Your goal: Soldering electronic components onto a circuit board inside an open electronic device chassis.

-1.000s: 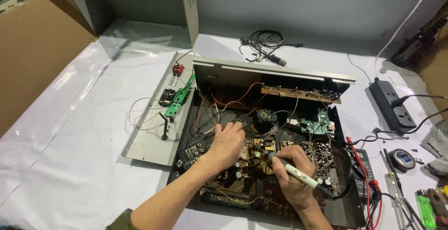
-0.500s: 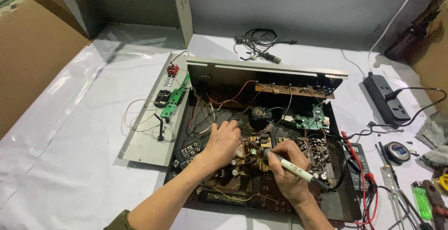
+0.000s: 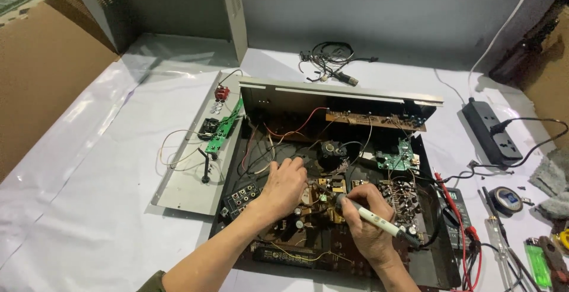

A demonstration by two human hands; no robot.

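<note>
Your right hand [image 3: 368, 224] grips a slim white soldering pen [image 3: 374, 220] of smooth, slightly glossy plastic, while your left hand [image 3: 284, 185] rests on the brown circuit board [image 3: 308, 209], matt and rough with metal-capped parts. The open black metal chassis [image 3: 432, 262] around it looks dull and painted. To its left, the detached grey metal panel [image 3: 189, 179] has a flat, brushed sheen and carries a glossy green board strip [image 3: 224, 127]. Everything lies on a white plastic sheet [image 3: 89, 209], smooth and shiny with soft creases. At far right, the black plastic power strip [image 3: 491, 131] looks matt, and the grey cloth [image 3: 552, 179] looks coarse and fuzzy.
</note>
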